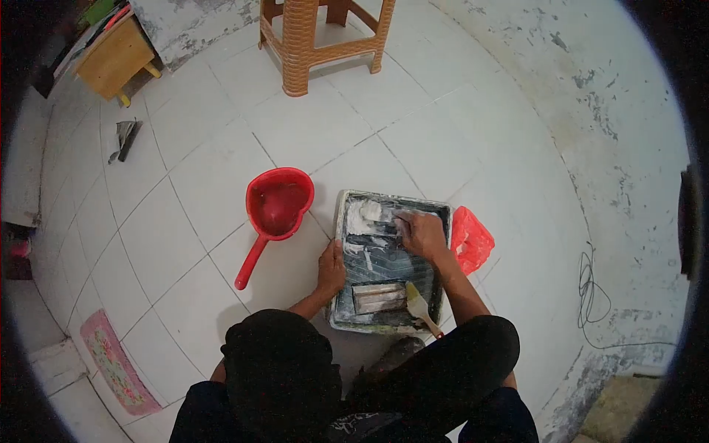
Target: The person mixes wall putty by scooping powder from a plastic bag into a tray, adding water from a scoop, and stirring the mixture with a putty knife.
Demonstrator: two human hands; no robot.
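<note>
A dark paint tray (391, 266) with a ribbed floor and white-smeared rim lies on the tiles before me. My left hand (331, 269) is closed on the tray's left side. Inside the tray, my right hand (424, 233) has its fingers bent down beside white paste (363, 217); its fingertips are smeared grey-white, and whatever they pinch is hidden. A paint-stained rectangular piece (378, 298) rests in the near end. Next to it leans a paintbrush (419, 304), its handle crossing the near rim.
Left of the tray sits a red water dipper (279, 205); a red plastic bag (473, 240) lies at its right. Farther off stand a brown woven-pattern stool (298, 59) and a small wooden table (117, 59). A thin cable (591, 295) lies by the peeling right wall.
</note>
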